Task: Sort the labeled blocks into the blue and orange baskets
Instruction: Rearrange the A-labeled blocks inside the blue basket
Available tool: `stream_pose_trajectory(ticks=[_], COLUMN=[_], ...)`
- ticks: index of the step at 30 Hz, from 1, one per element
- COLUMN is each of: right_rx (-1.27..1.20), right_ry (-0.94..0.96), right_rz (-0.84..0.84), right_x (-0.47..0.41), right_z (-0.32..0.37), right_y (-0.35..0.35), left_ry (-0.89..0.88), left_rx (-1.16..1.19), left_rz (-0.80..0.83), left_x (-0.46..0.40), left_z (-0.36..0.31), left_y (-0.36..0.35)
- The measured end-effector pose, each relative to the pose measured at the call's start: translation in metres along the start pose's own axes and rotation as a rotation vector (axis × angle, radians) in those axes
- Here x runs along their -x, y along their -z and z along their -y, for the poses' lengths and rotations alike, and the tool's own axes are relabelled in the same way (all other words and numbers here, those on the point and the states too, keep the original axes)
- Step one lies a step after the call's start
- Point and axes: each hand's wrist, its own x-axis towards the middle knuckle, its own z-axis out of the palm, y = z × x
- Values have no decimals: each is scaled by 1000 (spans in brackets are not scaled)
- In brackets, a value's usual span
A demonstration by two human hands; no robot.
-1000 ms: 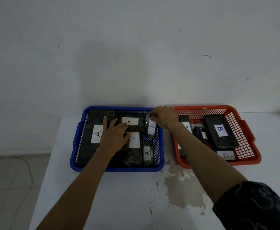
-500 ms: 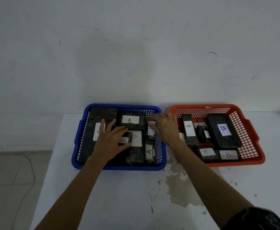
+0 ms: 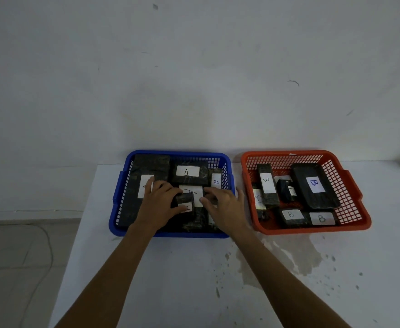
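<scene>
Held between the thumb and fingers of the left hand (image 3: 157, 204) is a small dark marbled block with a white paper label (image 3: 185, 202); its letter cannot be read. This block is kept over the middle of the blue plastic mesh basket (image 3: 119, 202), on top of other dark blocks marked A. Just to its right, the right hand (image 3: 225, 207) is spread open over the blocks near the right wall of the same basket, and nothing is seen to be gripped by it. Further right, near the back edge of the white table (image 3: 194, 280), the orange plastic mesh basket (image 3: 357, 204) is placed, well apart from both hands. It is filled with dark blocks marked B. No block is seen on the bare table.

The sorting is judged to be almost finished, and the step in hand seems to be the arranging of the last A blocks. For the next move, the held block should be laid flat into a free place with its label kept upward, and the neighbouring blocks should not be pushed over.
</scene>
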Motion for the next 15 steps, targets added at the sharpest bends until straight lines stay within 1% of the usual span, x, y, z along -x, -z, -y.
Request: stream_pose_trajectory(ticks=[2, 4, 7, 9, 11, 13, 15], right_rx=[72, 84, -36, -103, -228, -387, -474], right_ry=[40, 92, 102, 31, -110, -264, -296], right_rz=[83, 169, 249, 265, 189, 55, -19], right_x=[-3, -5, -10, -14, -15, -11, -5], right_z=[6, 10, 11, 7, -1, -7, -8], right_y=[-3, -7, -6, 1, 11, 17, 17], left_ry=[29, 27, 45, 113, 161, 213, 268], left_rx=[108, 305, 603, 687, 614, 477, 365], left_rz=[7, 25, 38, -24, -138, -229, -264], left_x=[2, 3, 2, 2, 4, 10, 21], left_z=[-4, -9, -17, -19, -13, -5, 4], left_y=[1, 7, 17, 23, 25, 24, 19])
